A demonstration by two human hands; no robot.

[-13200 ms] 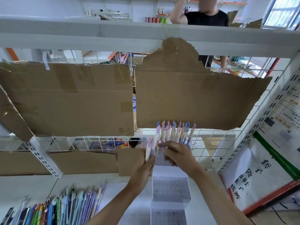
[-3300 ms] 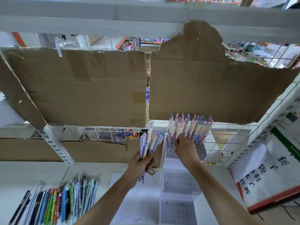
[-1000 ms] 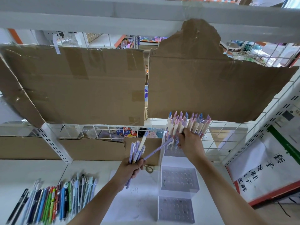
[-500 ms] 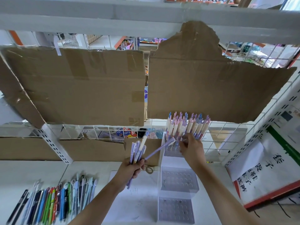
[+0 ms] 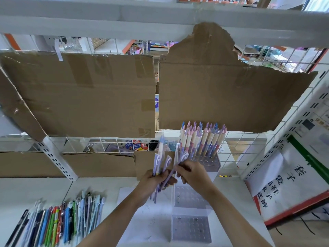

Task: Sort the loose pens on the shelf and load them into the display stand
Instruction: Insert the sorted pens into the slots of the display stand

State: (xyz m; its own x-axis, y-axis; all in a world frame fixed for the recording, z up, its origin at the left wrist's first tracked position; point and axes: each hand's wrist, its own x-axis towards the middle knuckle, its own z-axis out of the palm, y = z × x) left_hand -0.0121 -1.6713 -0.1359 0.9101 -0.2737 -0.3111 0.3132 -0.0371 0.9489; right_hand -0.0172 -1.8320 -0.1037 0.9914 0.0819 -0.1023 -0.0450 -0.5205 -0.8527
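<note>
A white poster (image 5: 292,177) at right bears Chinese characters, "子" among them; a package (image 5: 139,145) behind the wire grid shows "PET".

Torn cardboard sheets (image 5: 85,93) hang on a wire grid (image 5: 249,139); a poster (image 5: 292,179) leans right.

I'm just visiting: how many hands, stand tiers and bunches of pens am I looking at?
Hands: 2, left hand, right hand
Display stand tiers: 3, top tier, middle tier, bottom tier
Pen bunches: 3, standing pens in the top tier, held pens in the left hand, loose pens on the shelf
Total: 8
</note>
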